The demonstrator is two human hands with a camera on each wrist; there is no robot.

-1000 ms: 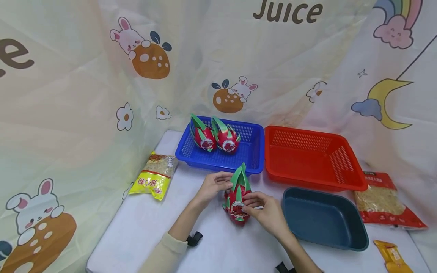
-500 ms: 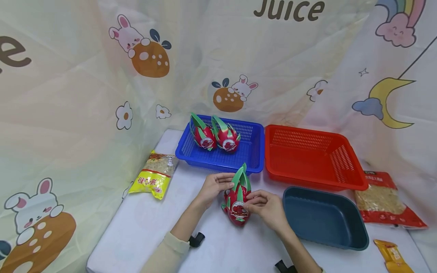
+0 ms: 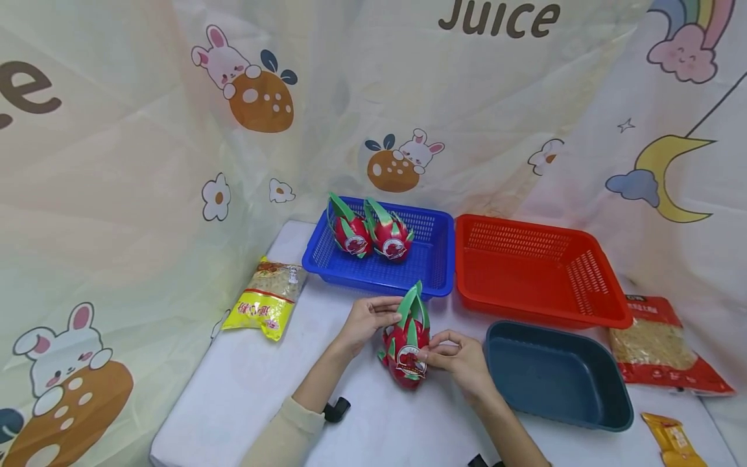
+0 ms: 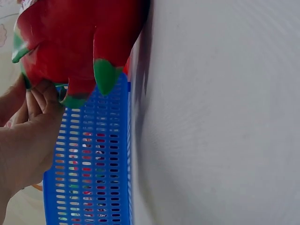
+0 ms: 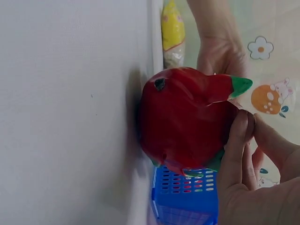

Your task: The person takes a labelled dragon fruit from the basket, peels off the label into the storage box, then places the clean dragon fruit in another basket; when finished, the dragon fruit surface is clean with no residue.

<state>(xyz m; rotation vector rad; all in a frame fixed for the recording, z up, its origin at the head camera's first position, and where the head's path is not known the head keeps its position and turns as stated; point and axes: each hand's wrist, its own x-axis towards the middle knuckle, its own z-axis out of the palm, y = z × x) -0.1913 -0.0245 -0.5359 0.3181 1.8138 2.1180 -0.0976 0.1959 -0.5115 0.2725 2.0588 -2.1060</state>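
Observation:
A red dragon fruit [image 3: 403, 344] with green leaf tips, looking like a model, lies on the white table in the head view, a round sticker [image 3: 410, 360] on its upper side. My left hand [image 3: 364, 323] holds it by the green leaves at its far end. At the sticker's right edge, thumb and forefinger of my right hand [image 3: 461, 363] pinch together; how much of the edge is lifted is too small to tell. The right wrist view shows the fruit's rounded end [image 5: 185, 122] beside those pinching fingers. Red skin [image 4: 70, 42] fills the top of the left wrist view.
Two more stickered dragon fruits [image 3: 373, 237] sit in the blue basket [image 3: 432, 259] behind. To its right stand a red basket [image 3: 537, 279] and a dark teal tray [image 3: 554, 376]. Bags lie at left [image 3: 265, 298] and right [image 3: 665, 344], with a small orange packet [image 3: 674, 441] in front.
My right hand has shifted slightly right, its fingertips now at the sticker's edge. The left hand and the fruit have hardly moved.

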